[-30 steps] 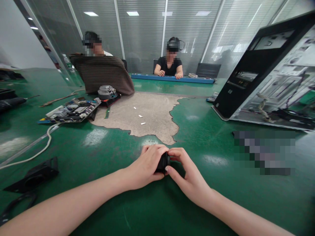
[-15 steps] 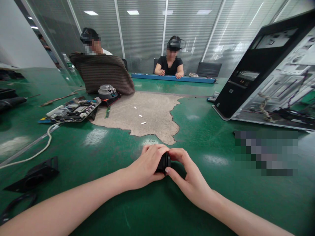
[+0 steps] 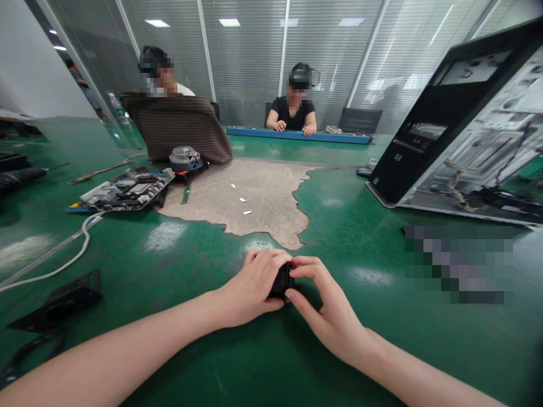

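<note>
Between my hands, low over the green tabletop (image 3: 237, 362), is a small black boxy object (image 3: 280, 281) whose kind I cannot make out. My left hand (image 3: 257, 282) wraps over its left side and top, hiding much of it. The fingertips and thumb of my right hand (image 3: 320, 294) pinch its right edge. Just beyond my hands lies the ragged front end of a worn brown patch (image 3: 263, 198), with a few small white scraps on it.
At left lie a circuit board (image 3: 127, 189), a round finned cooler (image 3: 185, 158), a white cable (image 3: 82, 249) and a black plastic part (image 3: 63, 299). An open computer case (image 3: 407, 141) leans at right. Two people sit across the table behind a brown cloth-covered shape (image 3: 178, 124) and a blue bar (image 3: 271, 133).
My right index finger has shifted slightly at the black object's right edge, and the object's right face looks thinner. My left hand holds still.
</note>
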Demonstrator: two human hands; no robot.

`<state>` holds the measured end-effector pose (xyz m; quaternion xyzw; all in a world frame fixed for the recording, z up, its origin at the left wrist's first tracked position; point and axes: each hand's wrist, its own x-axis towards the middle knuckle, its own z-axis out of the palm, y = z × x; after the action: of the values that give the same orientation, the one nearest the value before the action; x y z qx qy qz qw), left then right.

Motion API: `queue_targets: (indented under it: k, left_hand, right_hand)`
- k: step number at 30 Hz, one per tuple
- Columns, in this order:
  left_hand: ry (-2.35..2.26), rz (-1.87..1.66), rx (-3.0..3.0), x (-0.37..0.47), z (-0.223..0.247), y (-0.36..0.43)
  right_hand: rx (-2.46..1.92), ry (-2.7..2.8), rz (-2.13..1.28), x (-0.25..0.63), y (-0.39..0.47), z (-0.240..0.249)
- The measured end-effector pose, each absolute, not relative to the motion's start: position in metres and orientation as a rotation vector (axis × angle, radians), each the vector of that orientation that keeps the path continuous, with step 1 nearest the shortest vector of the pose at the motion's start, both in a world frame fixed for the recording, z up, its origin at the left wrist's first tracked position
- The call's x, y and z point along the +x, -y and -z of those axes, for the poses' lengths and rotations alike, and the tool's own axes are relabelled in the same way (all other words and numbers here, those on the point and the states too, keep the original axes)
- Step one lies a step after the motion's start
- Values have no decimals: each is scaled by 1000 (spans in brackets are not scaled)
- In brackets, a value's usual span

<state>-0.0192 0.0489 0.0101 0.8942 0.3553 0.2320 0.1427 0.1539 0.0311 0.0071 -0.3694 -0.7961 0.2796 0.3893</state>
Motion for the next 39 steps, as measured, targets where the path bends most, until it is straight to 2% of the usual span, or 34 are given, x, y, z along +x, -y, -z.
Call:
queue_targets:
  k: [8, 16, 26, 33, 39]
  left_hand:
    - [-1023, -636, 2569, -20, -14, -48]
    - [-1012, -649, 2580, -21, -14, -48]
    - [-1023, -675, 2565, -20, -10, -49]
    - [-1013, -670, 2580, -20, -9, -50]
    - [-1021, -677, 2579, -20, -9, -49]
  right_hand:
    - [-1026, 1996, -903, 152, -34, -8]
    - [-916, 2034, -711, 155, -31, -8]
    - [-1002, 1957, -911, 153, -36, -5]
    - [-911, 2029, -692, 155, -32, -6]
    - [-972, 1919, -920, 152, -35, -3]
